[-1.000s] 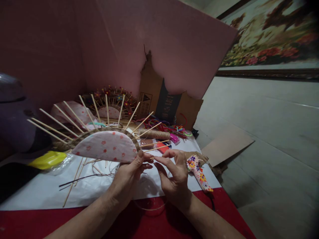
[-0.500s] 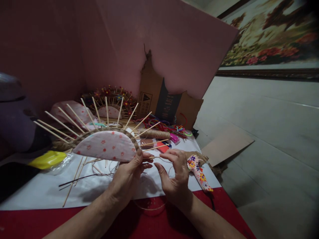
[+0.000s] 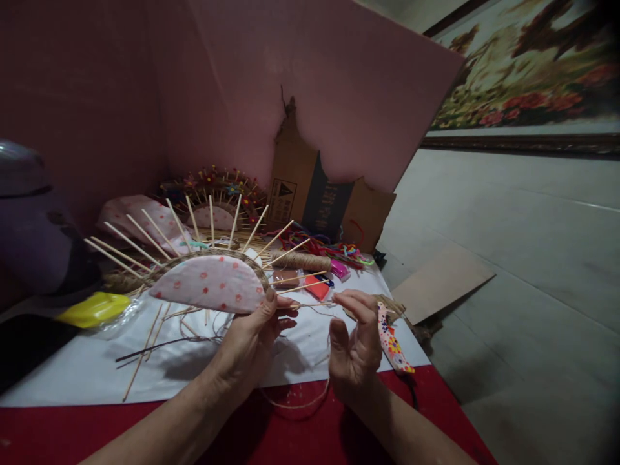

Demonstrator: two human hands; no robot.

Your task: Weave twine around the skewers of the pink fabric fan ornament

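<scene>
My left hand (image 3: 254,329) grips the right end of a half-round piece (image 3: 208,284) covered in pale cloth with red spots. Thin wooden sticks (image 3: 252,229) fan out from its twine-wrapped curved edge. Another stick (image 3: 314,304) points right from beside my left fingers. At its tip is my right hand (image 3: 358,342), thumb and fingers apart, fingertips close to or touching the stick. A thin strand of twine (image 3: 295,407) runs between the hands and hangs in a loop below; whether the right fingers hook it I cannot tell.
Behind lie a twine spool (image 3: 300,261), colourful pipe cleaners (image 3: 356,253) and a similar decorated half-round piece (image 3: 213,216). A flower-patterned glue gun (image 3: 394,342) lies right, partly hidden. A yellow packet (image 3: 94,310) and loose sticks (image 3: 143,355) sit left. Torn cardboard (image 3: 295,174) stands behind.
My right hand has moved right and slightly down, along the stick to its tip, covering more of the glue gun. The half-round piece has shifted and turned slightly in my left hand.
</scene>
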